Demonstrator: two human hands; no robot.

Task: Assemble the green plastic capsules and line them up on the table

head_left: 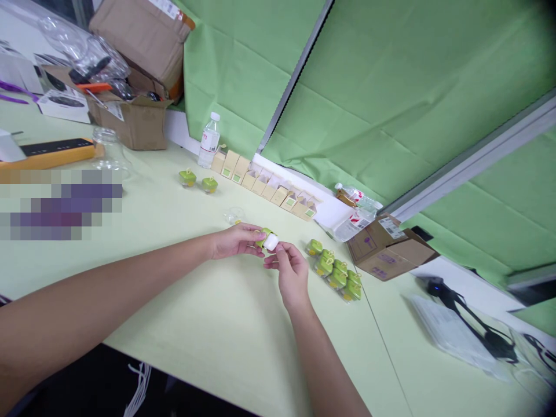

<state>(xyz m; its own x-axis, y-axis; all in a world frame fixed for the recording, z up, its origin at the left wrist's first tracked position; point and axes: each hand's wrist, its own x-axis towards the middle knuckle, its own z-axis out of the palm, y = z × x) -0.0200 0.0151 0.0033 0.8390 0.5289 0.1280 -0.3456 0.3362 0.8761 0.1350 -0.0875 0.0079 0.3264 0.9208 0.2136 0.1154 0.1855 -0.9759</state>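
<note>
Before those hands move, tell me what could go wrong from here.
The white piece, at the right hand's fingertips, could slip. The left hand might knock the clear container just beyond it. A sideways swing of the right hand could scatter the green-topped containers clustered beside it.

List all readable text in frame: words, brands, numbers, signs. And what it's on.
None legible.
Upright bottle: red label print, too blurred.
Lying bottles: red label marks, unreadable.
Right-hand carton: purple print and white label, too small.
Upper-left carton: white label, unreadable.
Small tan boxes: green squares, no legible print.
Held white piece: no visible marking.
</note>
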